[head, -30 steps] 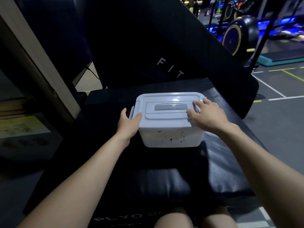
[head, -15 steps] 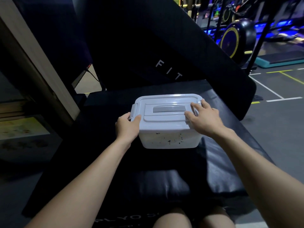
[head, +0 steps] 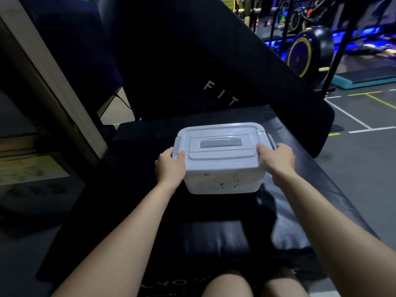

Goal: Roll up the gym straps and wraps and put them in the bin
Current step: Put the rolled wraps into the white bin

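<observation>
A white plastic bin with a closed lid and a grey handle on top sits on a black padded box in front of me. My left hand grips the bin's left end, thumb on the lid's edge by the grey side latch. My right hand grips the right end, thumb over the lid and fingers around the right latch. Dark specks show through the bin's front wall. No straps or wraps are visible outside the bin.
A tall black pad marked "FIT" leans behind the bin. A wooden frame stands on the left. Gym machines with a yellow-rimmed wheel and a floor with white lines lie to the right. My knees show at the bottom edge.
My right hand slid from the top of the lid to the bin's right end and curled round the latch. My left hand closed tighter on the left end.
</observation>
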